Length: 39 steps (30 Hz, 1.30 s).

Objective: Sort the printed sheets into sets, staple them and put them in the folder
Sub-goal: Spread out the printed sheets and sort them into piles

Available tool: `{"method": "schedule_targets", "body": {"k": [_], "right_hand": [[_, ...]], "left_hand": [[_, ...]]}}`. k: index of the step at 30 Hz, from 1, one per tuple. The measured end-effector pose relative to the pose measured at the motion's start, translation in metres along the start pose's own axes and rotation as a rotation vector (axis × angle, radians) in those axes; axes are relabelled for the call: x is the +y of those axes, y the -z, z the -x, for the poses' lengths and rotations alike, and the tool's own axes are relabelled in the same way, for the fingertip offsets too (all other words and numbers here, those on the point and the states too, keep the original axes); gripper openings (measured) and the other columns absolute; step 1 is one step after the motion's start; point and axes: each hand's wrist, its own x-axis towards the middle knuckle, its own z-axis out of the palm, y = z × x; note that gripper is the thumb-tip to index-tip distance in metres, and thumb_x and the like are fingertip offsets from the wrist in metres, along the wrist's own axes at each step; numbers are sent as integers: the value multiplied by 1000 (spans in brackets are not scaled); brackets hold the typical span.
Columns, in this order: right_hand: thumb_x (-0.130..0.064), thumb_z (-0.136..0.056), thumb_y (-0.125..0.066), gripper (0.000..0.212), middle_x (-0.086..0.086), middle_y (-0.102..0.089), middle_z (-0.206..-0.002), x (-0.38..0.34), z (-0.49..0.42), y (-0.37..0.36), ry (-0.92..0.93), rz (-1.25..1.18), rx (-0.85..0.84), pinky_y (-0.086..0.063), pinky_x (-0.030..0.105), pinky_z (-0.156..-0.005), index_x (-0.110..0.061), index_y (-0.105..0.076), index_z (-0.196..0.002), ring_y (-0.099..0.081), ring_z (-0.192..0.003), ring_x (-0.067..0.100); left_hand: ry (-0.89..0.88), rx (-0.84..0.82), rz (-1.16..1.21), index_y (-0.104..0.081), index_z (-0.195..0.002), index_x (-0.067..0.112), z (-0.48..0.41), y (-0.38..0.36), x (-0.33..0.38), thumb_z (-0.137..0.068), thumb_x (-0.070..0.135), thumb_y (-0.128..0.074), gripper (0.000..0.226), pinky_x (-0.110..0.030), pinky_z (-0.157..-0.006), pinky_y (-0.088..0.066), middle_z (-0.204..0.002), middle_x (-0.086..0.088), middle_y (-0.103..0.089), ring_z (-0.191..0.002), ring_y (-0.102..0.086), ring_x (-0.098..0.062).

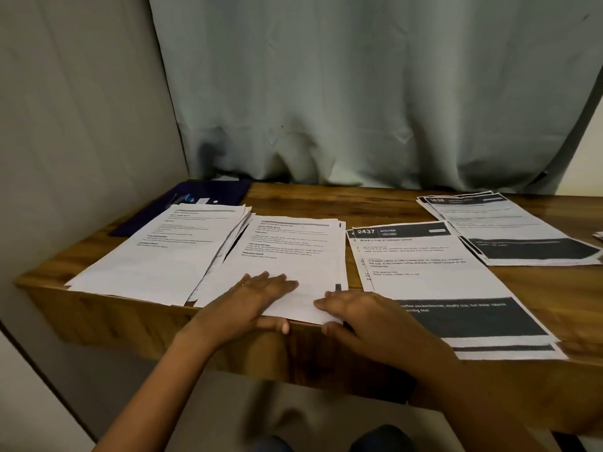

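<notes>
Printed sheets in the middle stack (293,256), just left of the 2437 Kitchen stack (440,272), are being gathered as a set: your left hand (257,295) and right hand (365,318) are pinching its near edge, fingers flat above, thumbs beneath, probably heading for squaring and stapling.

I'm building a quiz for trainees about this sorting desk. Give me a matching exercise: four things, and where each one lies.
1 folder
2 stack headed 2437
3 stack headed 3638
4 middle stack

a under the left hand and right hand
b back left corner
c far right, at the back
d beside the right hand

Pairs: 1-b, 2-d, 3-c, 4-a
</notes>
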Motion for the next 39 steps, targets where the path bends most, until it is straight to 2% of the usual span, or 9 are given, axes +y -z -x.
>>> {"method": "schedule_targets", "body": {"k": [6, 10, 16, 19, 21, 24, 29, 34, 39], "right_hand": [[-50, -98, -37, 52, -10, -32, -153, -2, -7, -7, -45, -5, 10, -25, 27, -112, -32, -33, -147, -30, -141, 10], [-53, -94, -44, 53, -15, -33, -151, 11, 6, 6, -140, -215, 60, -28, 26, -109, -35, -37, -143, -32, -138, 7], [-37, -91, -59, 36, 6, -61, -126, 81, 47, 22, -731, -367, 625, -43, 28, -86, -18, -62, -122, -55, -107, 19], [-47, -89, -57, 47, 19, -62, -118, 121, 69, 19, -1060, -195, 542, -47, 46, -93, -7, -62, -114, -53, -111, 36], [-55, -87, -53, 48, 20, -65, -103, 132, 79, 22, -1182, -197, 399, -46, 50, -93, -8, -61, -85, -56, -102, 36], [-56, -88, -54, 46, 17, -65, -102, 128, 86, 24, -1172, -203, 299, -42, 48, -96, -16, -50, -65, -53, -105, 35], [-49, -86, -61, 43, 17, -51, -127, 117, 84, 18, -1139, -170, 315, -36, 45, -98, -12, -63, -107, -41, -122, 35], [-39, -85, -68, 47, 17, -48, -135, 110, 85, 10, -1120, -206, 460, -34, 47, -104, -10, -58, -121, -40, -126, 36], [-23, -84, -70, 33, 10, -63, -112, 113, 86, 4, -1087, -285, 650, -53, 45, -84, -15, -60, -115, -59, -101, 29]], "left_hand": [[-9, 50, 53, -14, -143, 52, -6, -3, -13, -62, 96, -8, 92, -29, -116, -3, -158, 13, -14, -147, -8, -13], [10, 75, 36, -18, -145, 50, -5, -1, -5, -67, 93, -12, 89, -28, -113, 1, -158, 14, -13, -147, -9, -11], [48, 203, 209, -24, -140, 55, -20, 8, 42, -73, 85, -27, 73, -47, -114, -23, -155, 22, -16, -143, -9, -9], [28, 239, 281, -26, -144, 48, -40, 9, 65, -80, 80, -30, 71, -51, -111, -30, -155, 14, -26, -144, -22, -23], [5, 225, 246, -24, -147, 41, -56, 9, 83, -85, 71, -33, 70, -48, -114, -22, -156, 11, -26, -143, -25, -20], [-51, 176, 147, -18, -151, 31, -80, 2, 102, -84, 71, -25, 78, -46, -119, -1, -158, 5, -23, -146, -20, -19], [10, 88, 106, -12, -152, 30, -103, -17, 118, -79, 79, -13, 88, -50, -117, 12, -161, 4, -11, -148, -7, -22], [9, 67, 98, -7, -153, 30, -105, -31, 122, -78, 77, -16, 88, -49, -117, 13, -161, 4, -8, -149, -3, -22], [-30, 72, 70, -6, -153, 30, -105, -36, 125, -80, 77, -21, 87, -45, -118, 11, -161, 0, -8, -149, -1, -24]]}}
